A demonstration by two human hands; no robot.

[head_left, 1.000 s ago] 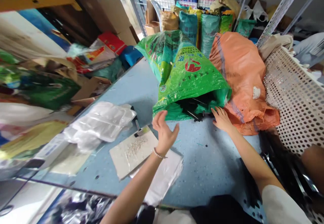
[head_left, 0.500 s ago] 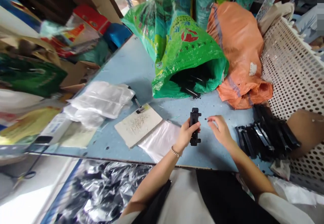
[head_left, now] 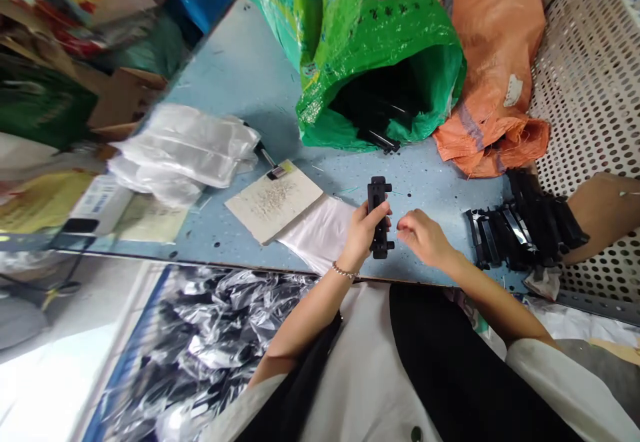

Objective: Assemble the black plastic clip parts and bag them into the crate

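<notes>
Left hand (head_left: 363,239) keeps black part (head_left: 380,219) beside right hand (head_left: 425,239).

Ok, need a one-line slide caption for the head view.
Left hand holds a black plastic part over a blue table, right hand open beside it.

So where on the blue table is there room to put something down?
There's bare table between the green sack and the left hand and right hand. More lies behind the plastic bags. Crowded: the black parts by the orange sack.
</notes>
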